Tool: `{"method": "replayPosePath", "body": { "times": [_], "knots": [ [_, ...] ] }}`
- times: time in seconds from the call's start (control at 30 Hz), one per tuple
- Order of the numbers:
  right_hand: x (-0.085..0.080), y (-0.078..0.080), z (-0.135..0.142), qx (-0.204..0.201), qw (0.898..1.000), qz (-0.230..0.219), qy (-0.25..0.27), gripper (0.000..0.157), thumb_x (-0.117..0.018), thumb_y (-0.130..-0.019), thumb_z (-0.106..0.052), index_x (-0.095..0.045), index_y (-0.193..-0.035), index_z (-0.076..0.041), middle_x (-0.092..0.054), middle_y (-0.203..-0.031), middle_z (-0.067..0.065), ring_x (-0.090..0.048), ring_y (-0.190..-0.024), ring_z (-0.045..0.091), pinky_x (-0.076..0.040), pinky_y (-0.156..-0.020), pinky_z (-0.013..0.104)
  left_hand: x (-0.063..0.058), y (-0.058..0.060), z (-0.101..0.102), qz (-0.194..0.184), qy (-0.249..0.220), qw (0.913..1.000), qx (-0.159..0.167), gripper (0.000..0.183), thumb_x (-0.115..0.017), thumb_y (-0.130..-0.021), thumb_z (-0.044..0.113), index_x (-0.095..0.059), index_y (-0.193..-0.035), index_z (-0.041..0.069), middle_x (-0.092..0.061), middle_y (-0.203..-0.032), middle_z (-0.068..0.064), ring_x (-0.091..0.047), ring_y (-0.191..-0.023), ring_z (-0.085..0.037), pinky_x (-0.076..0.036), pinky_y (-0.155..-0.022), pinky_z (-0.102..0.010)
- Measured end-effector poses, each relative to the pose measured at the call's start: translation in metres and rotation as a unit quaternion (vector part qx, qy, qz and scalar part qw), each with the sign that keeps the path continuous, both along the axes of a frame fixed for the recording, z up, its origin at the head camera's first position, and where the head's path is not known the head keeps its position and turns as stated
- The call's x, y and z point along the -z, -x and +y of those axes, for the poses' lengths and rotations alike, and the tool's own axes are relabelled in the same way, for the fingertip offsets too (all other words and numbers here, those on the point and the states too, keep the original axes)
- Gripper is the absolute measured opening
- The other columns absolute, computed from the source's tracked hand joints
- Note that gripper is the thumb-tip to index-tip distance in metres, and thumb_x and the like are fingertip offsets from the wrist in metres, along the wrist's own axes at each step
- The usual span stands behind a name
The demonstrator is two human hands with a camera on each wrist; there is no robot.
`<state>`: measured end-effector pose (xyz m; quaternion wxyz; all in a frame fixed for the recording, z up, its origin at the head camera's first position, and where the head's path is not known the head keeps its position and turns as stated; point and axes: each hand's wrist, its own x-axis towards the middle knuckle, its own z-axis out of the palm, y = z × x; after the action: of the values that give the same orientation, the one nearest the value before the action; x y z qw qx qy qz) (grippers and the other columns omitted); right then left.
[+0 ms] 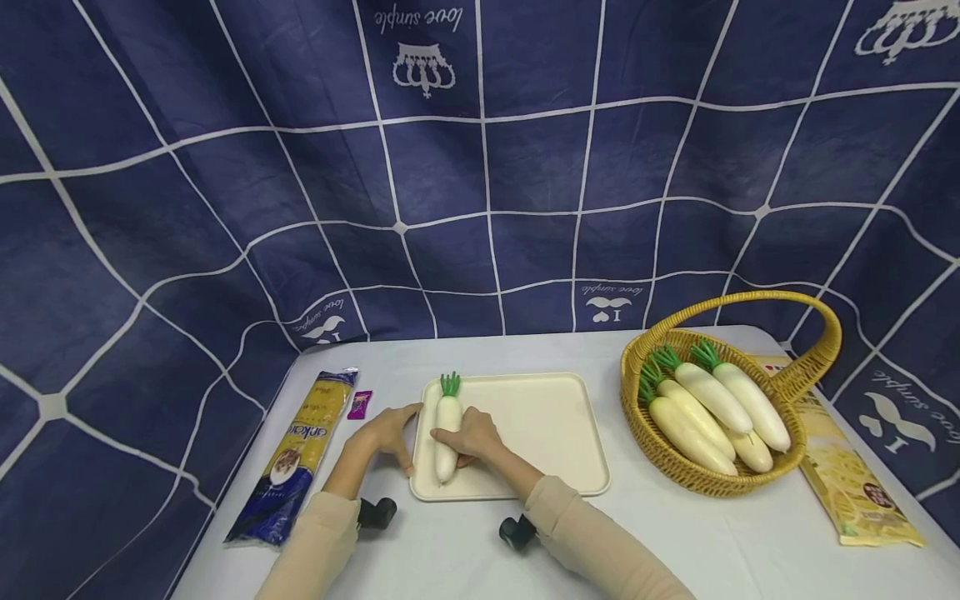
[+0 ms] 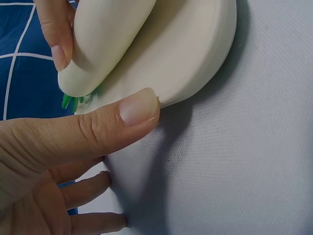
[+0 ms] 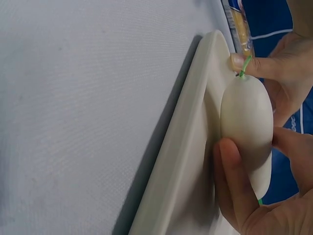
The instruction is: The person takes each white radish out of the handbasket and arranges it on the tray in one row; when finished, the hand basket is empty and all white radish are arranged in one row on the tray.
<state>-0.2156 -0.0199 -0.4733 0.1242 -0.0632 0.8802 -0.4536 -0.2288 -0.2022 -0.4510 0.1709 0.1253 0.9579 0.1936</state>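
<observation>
A white radish (image 1: pixel 448 433) with a green leafy top lies lengthwise along the left side of a cream rectangular tray (image 1: pixel 525 433). My right hand (image 1: pixel 474 435) grips the radish around its middle, thumb on one side and fingers on the other, as the right wrist view (image 3: pixel 244 122) of the radish shows. At the tray's left edge is my left hand (image 1: pixel 388 435), its thumb (image 2: pixel 132 110) right at the rim and the other fingers spread outside the tray, near the white tabletop. It holds nothing.
To the right stands a wicker basket (image 1: pixel 637 417) with a tall handle, holding several white radishes. A yellow noodle packet (image 1: pixel 855 475) lies partly behind it. On the left are a blue-and-yellow pasta packet (image 1: pixel 296 458) and a small purple wrapped packet (image 1: pixel 360 405).
</observation>
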Motion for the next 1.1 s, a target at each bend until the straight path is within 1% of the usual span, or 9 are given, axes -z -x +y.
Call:
{"method": "replayPosePath", "body": {
  "times": [0.2, 0.33, 0.47, 0.63, 0.83, 0.97, 1.1],
  "knots": [
    [-0.0004, -0.0012, -0.0010, -0.006, 1.000, 0.004, -0.017, 0.047, -0.070, -0.081, -0.041, -0.054, -0.080, 0.003, -0.058, -0.050, 0.009, -0.062, -0.041, 0.021, -0.048, -0.034, 0.022, 0.0010, 0.0001, -0.0007, -0.001, -0.006, 1.0000, 0.000, 0.111, -0.093, -0.040, 0.013, -0.043, -0.138, 0.001, -0.051, -0.131, -0.026, -0.046, -0.122, -0.045, -0.038, -0.102, -0.057],
    [-0.0013, -0.0022, -0.0018, -0.011, 1.000, 0.010, -0.023, 0.046, -0.069, -0.081, -0.041, -0.055, -0.077, 0.003, -0.058, -0.048, 0.010, -0.062, -0.041, 0.022, -0.048, -0.034, 0.023, 0.0015, 0.0001, -0.0011, -0.001, -0.008, 1.0000, 0.000, 0.111, -0.093, -0.040, 0.014, -0.043, -0.138, 0.001, -0.052, -0.131, -0.026, -0.046, -0.122, -0.045, -0.038, -0.102, -0.057],
    [-0.0012, -0.0028, -0.0024, -0.013, 1.000, 0.012, -0.016, 0.045, -0.069, -0.082, -0.039, -0.054, -0.079, 0.003, -0.058, -0.048, 0.011, -0.062, -0.041, 0.023, -0.049, -0.035, 0.024, 0.0014, 0.0002, -0.0011, -0.002, -0.007, 1.0000, -0.002, 0.112, -0.093, -0.040, 0.014, -0.042, -0.139, 0.001, -0.052, -0.131, -0.026, -0.046, -0.122, -0.044, -0.038, -0.102, -0.056],
    [-0.0009, -0.0022, -0.0022, -0.017, 1.000, 0.010, -0.009, 0.042, -0.069, -0.083, -0.037, -0.053, -0.083, 0.003, -0.058, -0.050, 0.010, -0.062, -0.042, 0.022, -0.049, -0.035, 0.023, -0.0002, -0.0006, -0.0002, -0.004, -0.005, 1.0000, -0.006, 0.111, -0.093, -0.041, 0.013, -0.042, -0.139, 0.001, -0.051, -0.131, -0.026, -0.045, -0.122, -0.045, -0.038, -0.102, -0.057],
    [-0.0008, -0.0022, 0.0000, -0.033, 0.999, -0.018, 0.015, 0.035, -0.069, -0.081, -0.029, -0.053, -0.080, 0.002, -0.061, -0.052, 0.014, -0.058, -0.037, 0.018, -0.047, -0.034, 0.022, -0.0012, -0.0023, 0.0004, 0.000, -0.009, 0.9999, -0.006, 0.112, -0.093, -0.040, 0.013, -0.043, -0.138, 0.001, -0.051, -0.131, -0.027, -0.046, -0.121, -0.045, -0.038, -0.102, -0.057],
    [-0.0005, -0.0034, 0.0007, -0.027, 0.999, -0.030, 0.024, 0.034, -0.070, -0.080, -0.027, -0.053, -0.082, 0.003, -0.060, -0.052, 0.013, -0.056, -0.036, 0.014, -0.047, -0.033, 0.021, -0.0006, -0.0028, 0.0001, 0.007, -0.012, 0.9999, -0.004, 0.112, -0.093, -0.039, 0.012, -0.043, -0.138, 0.000, -0.053, -0.129, -0.026, -0.048, -0.121, -0.044, -0.038, -0.102, -0.056],
    [-0.0007, -0.0040, 0.0008, -0.019, 0.999, -0.025, 0.026, 0.036, -0.071, -0.079, -0.029, -0.054, -0.081, 0.002, -0.060, -0.054, 0.013, -0.057, -0.037, 0.016, -0.048, -0.034, 0.022, -0.0003, -0.0025, 0.0001, 0.008, -0.014, 0.9999, -0.004, 0.111, -0.093, -0.039, 0.012, -0.044, -0.138, 0.001, -0.053, -0.129, -0.026, -0.048, -0.120, -0.044, -0.038, -0.103, -0.055]
  ]
}}
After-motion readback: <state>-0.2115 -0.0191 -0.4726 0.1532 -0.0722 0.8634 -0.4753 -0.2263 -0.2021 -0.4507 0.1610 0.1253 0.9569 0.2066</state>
